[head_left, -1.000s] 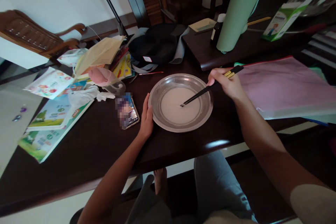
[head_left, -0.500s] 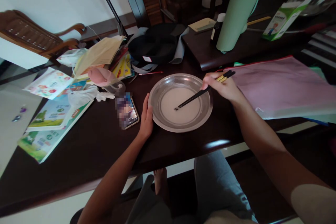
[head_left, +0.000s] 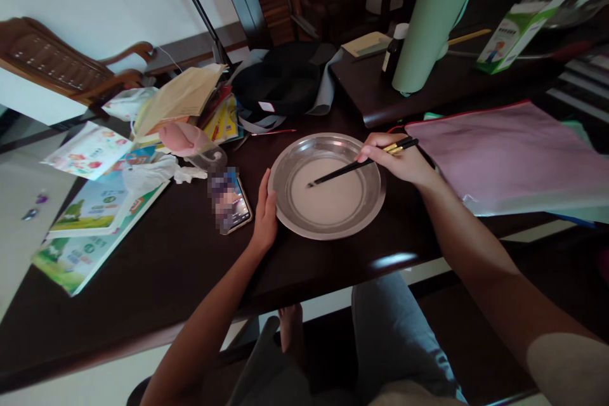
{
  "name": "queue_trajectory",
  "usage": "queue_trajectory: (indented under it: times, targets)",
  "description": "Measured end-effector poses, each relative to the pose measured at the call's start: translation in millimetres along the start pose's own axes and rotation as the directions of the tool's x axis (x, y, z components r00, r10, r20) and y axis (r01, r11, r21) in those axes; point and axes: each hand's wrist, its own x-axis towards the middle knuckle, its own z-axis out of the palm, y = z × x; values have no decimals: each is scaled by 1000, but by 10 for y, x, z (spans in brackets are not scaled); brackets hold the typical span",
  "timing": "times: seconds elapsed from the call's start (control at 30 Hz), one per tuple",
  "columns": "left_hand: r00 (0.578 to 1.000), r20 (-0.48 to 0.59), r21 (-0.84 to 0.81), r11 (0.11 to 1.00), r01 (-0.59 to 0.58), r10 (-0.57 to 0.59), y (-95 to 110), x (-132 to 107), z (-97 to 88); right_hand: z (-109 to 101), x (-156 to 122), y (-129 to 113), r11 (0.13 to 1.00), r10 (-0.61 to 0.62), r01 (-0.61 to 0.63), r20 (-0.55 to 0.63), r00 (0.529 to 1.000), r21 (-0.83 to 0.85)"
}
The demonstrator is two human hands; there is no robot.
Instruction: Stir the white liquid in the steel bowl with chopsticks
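Note:
A round, shallow metal dish (head_left: 328, 232) stands on the dark table, with whitish liquid (head_left: 333, 203) in its bottom. My left hand (head_left: 265, 219) holds the dish by its left rim; some of its fingers are hidden at the edge. Over the right rim, my right hand (head_left: 397, 158) is closed around a pair of black chopsticks (head_left: 340, 171) with gold bands. They slant down to the left, and their tips meet the liquid left of the dish's middle.
Left of the dish lies a lit phone (head_left: 231, 201), with booklets (head_left: 90, 247) and a pink-and-clear object (head_left: 190, 143) beyond. A black bag (head_left: 280, 79) is behind. To the right are a pink pouch (head_left: 514, 158), a green cylinder (head_left: 435, 25) and a small bottle (head_left: 394, 54).
The chopstick tips have moved left and slightly away from me through the liquid. My right hand has shifted a little left with them. My left hand and the dish stay put.

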Motion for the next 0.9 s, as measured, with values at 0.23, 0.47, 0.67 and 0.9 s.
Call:
queue_trajectory:
  times: [0.23, 0.47, 0.67, 0.9]
  targets:
    - [1000, -3, 5, 1000, -7, 7, -5, 5, 1, -67, 7, 53, 996, 40, -25, -178, 983, 86]
    - [1000, -8, 9, 1000, -3, 3, 21, -2, 5, -7, 5, 32, 1000, 15, -15, -50, 999, -9]
    - [1000, 3, 4, 1000, -10, 10, 4, 1, 5, -40, 7, 55, 996, 52, -39, -170, 984, 75]
    - [1000, -13, 1, 1000, -1, 1, 2, 0, 7, -27, 16, 55, 1000, 28, -28, -132, 991, 0]
